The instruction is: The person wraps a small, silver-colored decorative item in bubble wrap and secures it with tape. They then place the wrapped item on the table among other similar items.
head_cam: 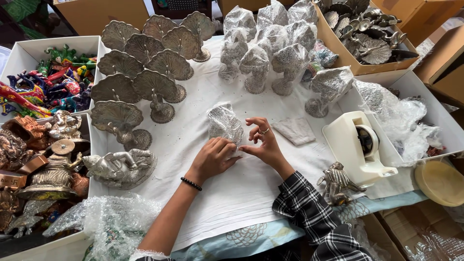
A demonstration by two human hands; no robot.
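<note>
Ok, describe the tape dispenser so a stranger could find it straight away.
Start at the white cloth covering the table and go to its right edge, just right of the right hand. There sits the tape dispenser, by a small metal animal figure. Among all the silvery figures it alone is smooth cream plastic, with a dark roll in its middle.

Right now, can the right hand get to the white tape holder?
Probably yes: the right hand sits close beside the white tape dispenser, with only bare cloth and a flat grey packet between them.
</note>
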